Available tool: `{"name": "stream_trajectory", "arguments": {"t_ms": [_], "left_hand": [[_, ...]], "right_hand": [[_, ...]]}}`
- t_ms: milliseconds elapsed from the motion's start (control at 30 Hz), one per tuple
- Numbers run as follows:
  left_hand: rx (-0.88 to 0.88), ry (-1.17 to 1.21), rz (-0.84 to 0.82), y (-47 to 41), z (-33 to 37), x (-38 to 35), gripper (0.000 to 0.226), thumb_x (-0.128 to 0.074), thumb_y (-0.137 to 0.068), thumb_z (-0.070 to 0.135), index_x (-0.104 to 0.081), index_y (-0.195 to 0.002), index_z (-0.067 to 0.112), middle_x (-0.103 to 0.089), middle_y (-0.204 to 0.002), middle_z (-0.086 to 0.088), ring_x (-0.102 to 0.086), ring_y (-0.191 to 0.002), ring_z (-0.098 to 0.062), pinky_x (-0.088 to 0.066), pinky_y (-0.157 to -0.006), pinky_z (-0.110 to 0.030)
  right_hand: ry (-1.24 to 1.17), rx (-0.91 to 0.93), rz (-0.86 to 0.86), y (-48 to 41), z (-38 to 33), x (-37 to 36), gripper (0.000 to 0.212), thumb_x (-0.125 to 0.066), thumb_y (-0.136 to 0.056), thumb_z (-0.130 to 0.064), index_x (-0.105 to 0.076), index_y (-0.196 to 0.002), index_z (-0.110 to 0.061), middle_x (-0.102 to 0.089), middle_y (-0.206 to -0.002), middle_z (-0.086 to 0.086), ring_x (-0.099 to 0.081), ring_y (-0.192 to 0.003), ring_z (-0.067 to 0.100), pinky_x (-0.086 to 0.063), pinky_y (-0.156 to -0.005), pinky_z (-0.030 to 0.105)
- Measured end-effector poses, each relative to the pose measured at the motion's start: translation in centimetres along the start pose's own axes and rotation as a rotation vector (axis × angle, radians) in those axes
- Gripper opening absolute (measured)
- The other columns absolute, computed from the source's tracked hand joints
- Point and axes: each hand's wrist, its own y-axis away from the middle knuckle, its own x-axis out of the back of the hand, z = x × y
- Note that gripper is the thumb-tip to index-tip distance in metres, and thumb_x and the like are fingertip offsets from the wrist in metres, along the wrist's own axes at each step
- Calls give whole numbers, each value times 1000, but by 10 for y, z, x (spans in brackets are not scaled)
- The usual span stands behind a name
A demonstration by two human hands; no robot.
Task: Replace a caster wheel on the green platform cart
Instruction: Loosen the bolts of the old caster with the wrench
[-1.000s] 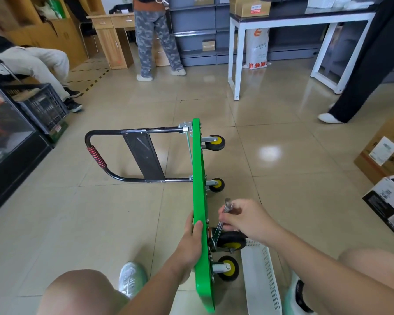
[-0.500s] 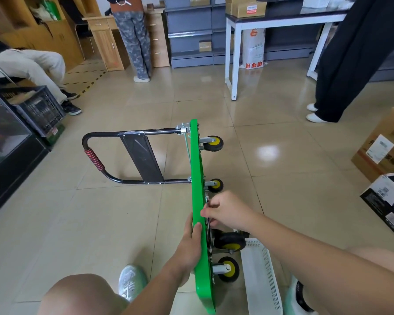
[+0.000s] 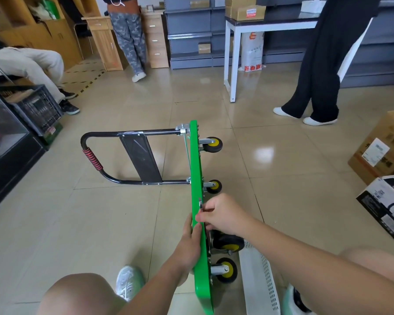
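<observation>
Right hand [image 3: 221, 214] leftward (four wheels [image 3: 213, 144], seemingly)

green cart deck [image 3: 195, 169], yellow-hubbed black wheels [image 3: 213, 144], red-striped handle grip [image 3: 92, 159]

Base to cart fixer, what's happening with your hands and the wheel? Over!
Left hand grips cart, stood on edge. Right hand pinches tool near caster. Basket beside it, not blocking.

Glossy green cart deck [image 3: 197, 178], polished floor tiles [image 3: 282, 178]
</observation>
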Motion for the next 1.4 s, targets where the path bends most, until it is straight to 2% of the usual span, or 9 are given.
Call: {"name": "stream_trajectory", "arguments": {"t_ms": [67,200,367,533,667,800,967,1167,1400], "left_hand": [[-6,-13,1,2,2,0,42,-32,-100,71,-23,-140,77,-61,-141,7,-64,-123,-19,-52,-106,-51],[-53,-14,34,8,9,-2,46,-29,-111,48,-16,-152,65,-60,-141,6,-62,-124,-17,-49,-110,-48],[-76,-90,61,13,12,-1,51,-28,-112,48,-5,-155,63,-60,-142,4,-62,-123,-17,-47,-111,-45],[-139,-188,46,20,16,1,56,-27,-114,37,-3,-159,58,-44,-149,17,-53,-125,-7,-37,-102,-24],[-178,-279,7,23,19,4,53,-26,-114,34,-7,-160,55,-32,-153,24,-39,-131,1,-26,-103,-15],[-169,-304,16,23,20,4,53,-25,-114,36,-7,-159,56,-38,-153,17,-50,-125,-7,-33,-97,-22],[-160,-296,37,20,18,4,51,-26,-113,42,-8,-156,63,-43,-159,10,-54,-130,-14,-39,-102,-29],[-169,-286,31,20,19,4,51,-28,-113,42,-9,-155,64,-42,-159,12,-50,-135,-13,-36,-102,-26],[-170,-285,33,18,17,3,52,-27,-113,40,-9,-156,62,-37,-162,11,-51,-131,-12,-39,-104,-29]], "right_hand": [[-30,15,5,4,2,-1,13,-77,-86,-30,-78,-92,-18,-77,-89,-2,-76,-78,12,-63,-76,34],[-200,25,20,18,5,8,3,-73,-91,-18,-76,-90,-19,-77,-97,-4,-75,-86,9,-61,-74,24],[-202,41,28,24,6,6,7,-73,-90,-18,-78,-93,-14,-78,-93,-1,-75,-86,12,-61,-77,25],[-206,-34,39,8,4,12,10,-74,-90,-20,-78,-94,-12,-77,-96,2,-76,-87,16,-63,-81,36],[-194,-29,22,0,1,9,7,-76,-88,-20,-78,-87,-14,-77,-92,1,-76,-86,20,-63,-81,39],[-146,-44,38,0,5,7,10,-74,-90,-26,-76,-89,-16,-76,-93,-1,-76,-85,17,-63,-80,37],[-197,-16,-9,2,8,6,5,-71,-92,-21,-70,-95,-17,-75,-97,3,-73,-94,15,-62,-85,37],[-249,-6,-61,4,7,4,15,-72,-91,-15,-69,-105,-18,-76,-89,-3,-75,-92,16,-62,-85,39],[-318,8,-10,7,6,13,8,-71,-91,-11,-65,-95,-12,-76,-84,4,-75,-90,21,-61,-88,44]]}}
